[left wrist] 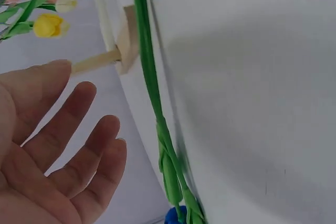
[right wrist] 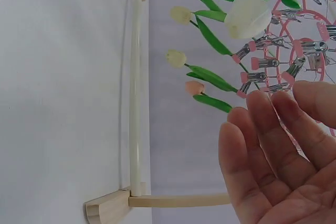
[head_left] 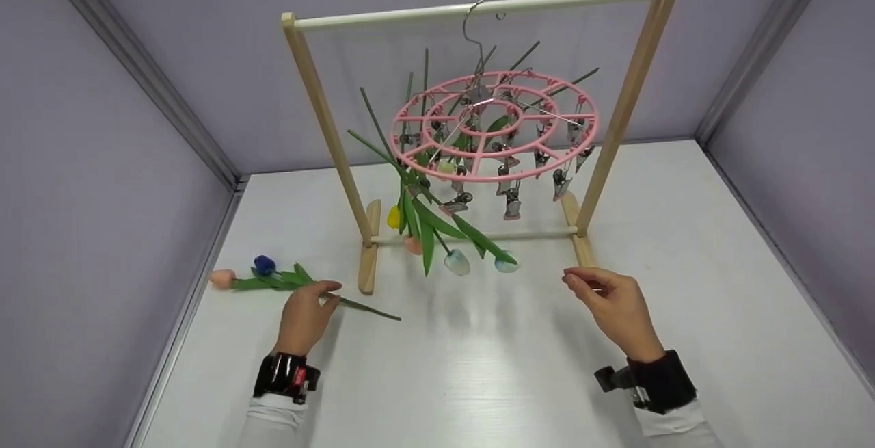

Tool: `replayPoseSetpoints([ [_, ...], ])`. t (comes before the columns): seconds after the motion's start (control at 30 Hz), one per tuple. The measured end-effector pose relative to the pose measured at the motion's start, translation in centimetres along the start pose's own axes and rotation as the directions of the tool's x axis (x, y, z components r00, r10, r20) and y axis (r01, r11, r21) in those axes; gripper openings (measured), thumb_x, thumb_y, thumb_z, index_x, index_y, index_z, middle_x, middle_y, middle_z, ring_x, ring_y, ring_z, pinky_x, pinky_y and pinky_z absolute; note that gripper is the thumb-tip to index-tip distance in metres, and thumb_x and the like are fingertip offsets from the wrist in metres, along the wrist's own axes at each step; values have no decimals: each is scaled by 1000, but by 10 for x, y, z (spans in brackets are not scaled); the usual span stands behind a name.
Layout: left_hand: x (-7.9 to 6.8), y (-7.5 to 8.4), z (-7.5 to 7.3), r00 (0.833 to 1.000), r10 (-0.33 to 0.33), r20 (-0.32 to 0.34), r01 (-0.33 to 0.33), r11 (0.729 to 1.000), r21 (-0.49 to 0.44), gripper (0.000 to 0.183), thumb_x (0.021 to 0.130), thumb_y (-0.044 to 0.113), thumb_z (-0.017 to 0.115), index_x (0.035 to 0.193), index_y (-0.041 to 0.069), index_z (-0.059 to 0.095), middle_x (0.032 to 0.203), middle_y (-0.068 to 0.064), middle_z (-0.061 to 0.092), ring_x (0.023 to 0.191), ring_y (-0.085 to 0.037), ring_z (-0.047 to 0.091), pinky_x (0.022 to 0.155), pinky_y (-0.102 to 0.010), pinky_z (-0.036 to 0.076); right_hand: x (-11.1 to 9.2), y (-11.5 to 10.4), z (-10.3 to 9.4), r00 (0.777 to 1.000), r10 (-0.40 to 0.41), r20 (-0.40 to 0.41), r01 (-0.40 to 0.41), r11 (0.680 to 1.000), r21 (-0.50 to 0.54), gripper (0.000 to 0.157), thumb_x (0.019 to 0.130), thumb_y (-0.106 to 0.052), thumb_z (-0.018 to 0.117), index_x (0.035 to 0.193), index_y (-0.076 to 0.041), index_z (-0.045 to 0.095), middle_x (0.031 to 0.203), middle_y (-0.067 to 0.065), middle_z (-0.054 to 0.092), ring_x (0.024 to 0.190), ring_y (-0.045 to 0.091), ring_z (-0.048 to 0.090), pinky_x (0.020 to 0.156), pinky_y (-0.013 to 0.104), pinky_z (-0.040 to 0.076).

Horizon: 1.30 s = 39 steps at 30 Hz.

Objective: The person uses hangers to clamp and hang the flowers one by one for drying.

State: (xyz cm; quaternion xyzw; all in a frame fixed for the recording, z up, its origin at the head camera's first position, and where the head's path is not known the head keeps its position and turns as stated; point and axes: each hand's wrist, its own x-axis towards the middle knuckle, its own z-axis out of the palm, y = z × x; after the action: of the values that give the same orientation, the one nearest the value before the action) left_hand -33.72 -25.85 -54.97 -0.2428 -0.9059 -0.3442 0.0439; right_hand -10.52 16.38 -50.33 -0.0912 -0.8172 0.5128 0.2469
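Two artificial tulips, one with a blue bloom [head_left: 264,265] and one with a peach bloom [head_left: 222,279], lie on the table to the left. Over their stems [left wrist: 149,72] hovers my left hand [head_left: 305,314], fingers loosely bent with nothing between them. My right hand [head_left: 618,308] is raised by the stand's right foot, its relaxed fingers [right wrist: 262,129] holding nothing. From a wooden stand's bar [head_left: 403,15] hangs a pink round clip hanger [head_left: 478,178] with many metal clips. Several tulips hang bloom-down from its left side, among them a yellow one [head_left: 394,217] and a pale blue one [head_left: 457,262].
The stand's wooden posts [head_left: 625,113] rise on both sides of the hanger, and its feet [head_left: 368,269] rest on the white table [head_left: 492,379]. A low crossbar [right wrist: 135,87] joins them. Pale purple walls [head_left: 102,161] enclose the table at the back and sides.
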Motion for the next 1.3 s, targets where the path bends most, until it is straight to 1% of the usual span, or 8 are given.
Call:
replayPoseSetpoints([
  [0.13, 7, -15, -2, 986, 161, 43, -167, 955, 243, 30, 81, -17, 66, 106, -1, 74, 110, -19, 70, 104, -43, 62, 84, -57, 49, -7, -14, 0, 1000, 11, -13, -12, 1000, -22, 17, 94, -1, 67, 108, 4, 73, 100, 15, 73, 88, 20, 70, 74, 18, 54],
  [0.23, 10, -22, -3, 974, 184, 131, -220, 908, 358, 38, 80, -20, 62, 111, 0, 72, 115, -20, 67, 108, -46, 58, 83, -61, 48, -12, -27, -1, 1000, 17, -14, -18, 999, -27, 17, 94, -1, 66, 109, 7, 72, 100, 18, 73, 89, 21, 70, 74, 18, 54],
  [0.37, 14, -29, -2, 961, 167, 221, -249, 871, 424, 36, 82, -16, 64, 113, 1, 72, 117, -19, 66, 111, -45, 56, 87, -63, 45, -17, -34, 0, 999, 39, -21, -40, 999, -21, 18, 95, -2, 66, 110, 7, 72, 101, 18, 73, 88, 14, 69, 74, 18, 54],
  [0.57, 24, -42, 3, 946, 254, 202, -322, 819, 475, 17, 82, -2, 75, 96, 7, 77, 101, -13, 70, 101, -40, 60, 85, -60, 45, -21, -24, 3, 996, 76, -47, -76, 997, -1, 19, 95, -2, 65, 112, 6, 71, 103, 18, 72, 87, 5, 67, 76, 19, 54],
  [0.73, 34, -48, 6, 915, 346, 210, -404, 769, 495, 12, 81, 1, 78, 89, 9, 77, 91, -10, 71, 93, -35, 64, 85, -58, 46, -23, -7, 4, 994, 87, -72, -86, 996, 14, 22, 95, -11, 68, 113, 1, 72, 103, 13, 73, 89, 11, 69, 77, 20, 54],
  [0.9, 40, -55, 6, 862, 466, 196, -499, 718, 486, 16, 77, -3, 79, 86, 11, 79, 84, -8, 72, 82, -31, 68, 88, -57, 46, -27, -2, 5, 993, 86, -85, -85, 996, 18, 24, 95, -16, 69, 113, -1, 73, 102, 11, 74, 90, 18, 70, 77, 23, 55],
  [1.13, 46, -63, -3, 746, 661, 80, -616, 641, 457, 27, 71, -12, 80, 90, 8, 78, 85, -7, 72, 76, -27, 69, 89, -56, 48, -34, -4, 8, 991, 84, -102, -83, 996, 14, 23, 94, -18, 70, 113, -4, 73, 103, 11, 73, 90, 16, 70, 78, 23, 55],
  [1.3, 49, -54, -20, 674, 738, -28, -655, 615, 439, 38, 66, -22, 77, 95, 2, 74, 87, -12, 71, 75, -28, 69, 89, -54, 49, -38, -7, 12, 990, 87, -109, -86, 996, 15, 24, 95, -18, 69, 113, -3, 73, 104, 12, 73, 92, 16, 70, 79, 23, 55],
])
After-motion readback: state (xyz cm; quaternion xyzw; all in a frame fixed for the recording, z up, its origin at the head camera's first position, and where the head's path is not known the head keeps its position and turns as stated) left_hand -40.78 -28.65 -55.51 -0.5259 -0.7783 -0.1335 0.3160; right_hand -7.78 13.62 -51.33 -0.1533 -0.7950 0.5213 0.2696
